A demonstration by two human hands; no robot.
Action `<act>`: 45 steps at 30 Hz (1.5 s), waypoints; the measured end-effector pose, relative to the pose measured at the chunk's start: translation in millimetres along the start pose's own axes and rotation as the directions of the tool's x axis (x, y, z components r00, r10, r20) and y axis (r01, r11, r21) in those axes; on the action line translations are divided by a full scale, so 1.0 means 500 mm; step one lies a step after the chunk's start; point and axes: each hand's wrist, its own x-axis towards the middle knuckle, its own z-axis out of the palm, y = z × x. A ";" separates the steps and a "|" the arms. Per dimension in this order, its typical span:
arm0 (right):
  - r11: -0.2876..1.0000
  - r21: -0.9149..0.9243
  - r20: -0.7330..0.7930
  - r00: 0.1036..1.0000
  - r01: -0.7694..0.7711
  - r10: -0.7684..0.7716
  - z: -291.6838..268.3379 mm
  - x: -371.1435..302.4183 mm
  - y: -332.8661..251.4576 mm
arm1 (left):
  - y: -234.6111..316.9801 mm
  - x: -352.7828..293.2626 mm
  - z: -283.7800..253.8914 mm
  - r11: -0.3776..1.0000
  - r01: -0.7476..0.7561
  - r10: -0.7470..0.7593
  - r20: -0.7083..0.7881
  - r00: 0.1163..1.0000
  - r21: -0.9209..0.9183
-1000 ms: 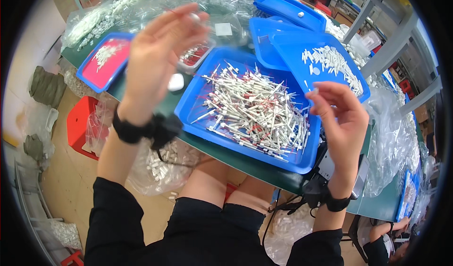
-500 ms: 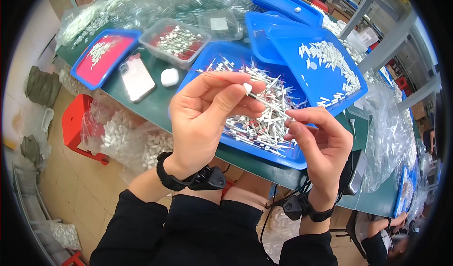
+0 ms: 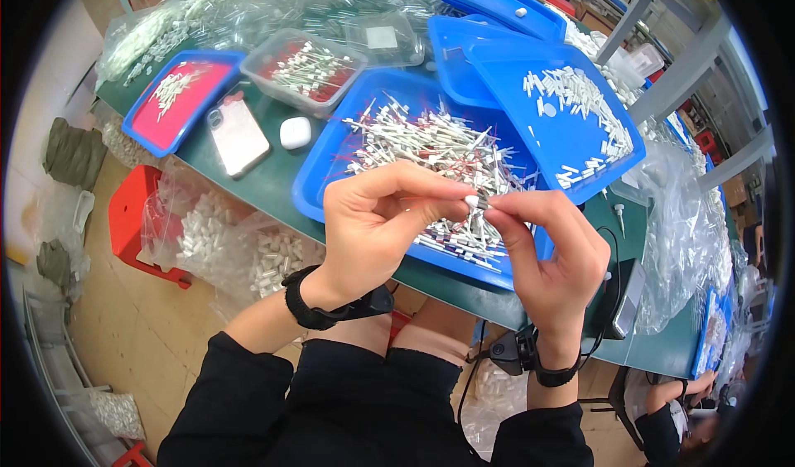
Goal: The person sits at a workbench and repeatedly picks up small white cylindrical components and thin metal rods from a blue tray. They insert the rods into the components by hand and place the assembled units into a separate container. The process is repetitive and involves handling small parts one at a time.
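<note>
Over the front of a deep blue tray, my two hands meet fingertip to fingertip. My left hand [image 3: 368,227] is closed in a pinch on a small white plastic piece [image 3: 472,201]. From the other side my right hand [image 3: 553,243] pinches a thin stick-like part [image 3: 484,205], dark where it shows; fingers hide most of it and how it joins the white piece. Beneath them the blue tray [image 3: 308,187] holds a heap of thin white sticks [image 3: 414,142] with red wires among them.
Shallow blue trays [image 3: 505,127] with short white tubes overlap the deep tray's right side. Leftward are a clear box [image 3: 352,86] of sticks, a phone [image 3: 238,138], a white case [image 3: 295,133] and a pink-lined tray [image 3: 199,107]. A red stool [image 3: 132,219] stands below; another person's arm [image 3: 662,397] shows lower right.
My left hand has moved right and down, and my right hand slightly left, so the fingertips now meet. The stick visible between them earlier is now mostly covered.
</note>
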 end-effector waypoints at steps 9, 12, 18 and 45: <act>0.996 -0.019 0.069 0.994 0.082 -0.080 0.015 -0.002 0.002 | 0.013 -0.005 -0.009 0.996 0.085 -0.085 0.011 0.996 0.015; 1.000 -0.017 0.002 1.000 0.025 -0.025 0.016 0.002 0.008 | 0.011 0.001 -0.018 0.990 0.137 -0.137 -0.037 0.990 0.011; 0.995 -0.099 0.115 0.993 0.032 -0.021 0.019 0.013 0.042 | 0.005 0.025 -0.035 0.969 0.171 -0.174 -0.002 0.985 0.180; 0.834 -0.399 0.198 0.852 -0.382 0.485 -0.014 0.066 0.278 | -0.056 0.320 -0.352 0.181 -0.022 0.190 -0.013 0.982 0.983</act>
